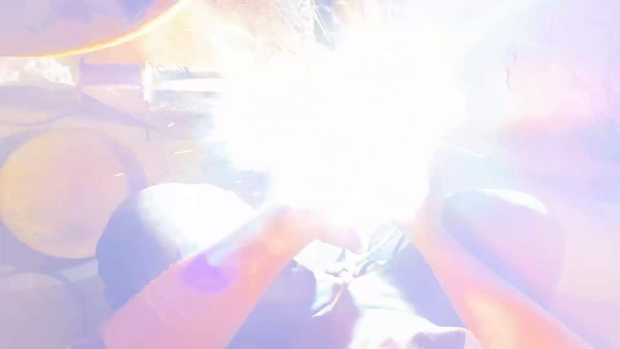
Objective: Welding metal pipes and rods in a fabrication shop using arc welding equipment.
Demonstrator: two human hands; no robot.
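Note:
A very bright white glare (349, 123) with flying sparks fills the middle of the view and washes out nearly everything. Both my bare forearms reach up from the bottom edge into it. My left hand (318, 224) sits at the lower edge of the glare, and only a blurred pinkish shape of it shows. My right hand (421, 223) is just to the right and equally washed out. The glare hides whatever either hand holds or touches. My left knee (168, 232) and right knee (510, 232), both in dark cloth, flank my arms.
A large round yellowish drum-like shape (61, 194) stands at the left, with another rounded shape (32, 310) below it. Pale flat pieces (184, 87) lie at the back left. The right side is a hazy purple-pink blur.

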